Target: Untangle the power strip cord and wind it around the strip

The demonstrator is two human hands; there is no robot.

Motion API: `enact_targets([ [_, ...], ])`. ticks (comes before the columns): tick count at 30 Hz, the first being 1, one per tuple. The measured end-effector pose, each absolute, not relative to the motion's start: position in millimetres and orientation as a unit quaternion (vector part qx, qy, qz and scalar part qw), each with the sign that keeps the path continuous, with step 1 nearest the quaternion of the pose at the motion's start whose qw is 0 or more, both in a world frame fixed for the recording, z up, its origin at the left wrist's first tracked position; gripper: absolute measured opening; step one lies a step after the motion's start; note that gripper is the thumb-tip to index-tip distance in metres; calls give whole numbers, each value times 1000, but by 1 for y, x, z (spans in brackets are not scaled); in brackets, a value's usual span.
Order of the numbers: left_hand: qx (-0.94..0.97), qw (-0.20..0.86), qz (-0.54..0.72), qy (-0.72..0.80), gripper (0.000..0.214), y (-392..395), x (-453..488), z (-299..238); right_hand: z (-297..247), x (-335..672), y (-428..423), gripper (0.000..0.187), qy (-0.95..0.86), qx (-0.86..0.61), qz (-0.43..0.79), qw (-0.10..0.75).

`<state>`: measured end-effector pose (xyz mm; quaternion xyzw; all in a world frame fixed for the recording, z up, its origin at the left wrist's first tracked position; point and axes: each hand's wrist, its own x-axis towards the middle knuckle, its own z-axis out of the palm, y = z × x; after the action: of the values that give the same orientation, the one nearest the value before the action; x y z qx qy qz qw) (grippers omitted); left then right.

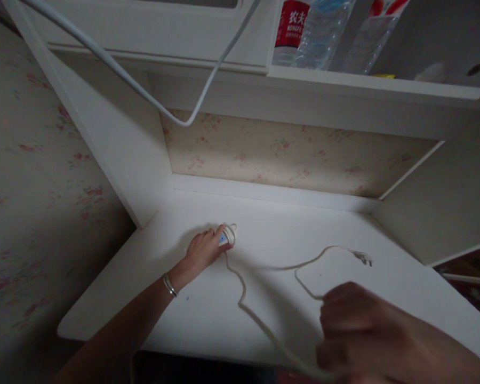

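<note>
My left hand, with a silver bracelet at its wrist, is closed around a small white power strip with a bluish face. Loops of white cord are wound round its far end. From there the loose cord runs over the desk toward me to my right hand. That hand, blurred and raised close to the camera, is closed on the cord. Another stretch of cord leaves its far side, bends back, and leads to a plug lying on the desk at the right.
The white desk has side panels left and right and a rounded front left corner. Above it, a shelf holds several plastic bottles. A thick white cable hangs across the upper left. Flowered wallpaper covers the wall.
</note>
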<state>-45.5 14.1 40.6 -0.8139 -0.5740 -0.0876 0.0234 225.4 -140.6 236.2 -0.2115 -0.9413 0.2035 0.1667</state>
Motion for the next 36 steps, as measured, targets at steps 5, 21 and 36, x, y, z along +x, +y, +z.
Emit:
enact_targets([
  [5, -860, -35, -72, -503, 59, 0, -49, 40, 244, 267, -94, 17, -833, -409, 56, 368],
  [21, -959, 2, -165, -230, 76, -84, -17, 94, 192, 282, 44, 46, -656, -617, -13, 435],
  [36, -885, -35, -355, -300, 70, -82, -23, 146, 66, 270, 10, 43, -764, -629, -5, 139],
])
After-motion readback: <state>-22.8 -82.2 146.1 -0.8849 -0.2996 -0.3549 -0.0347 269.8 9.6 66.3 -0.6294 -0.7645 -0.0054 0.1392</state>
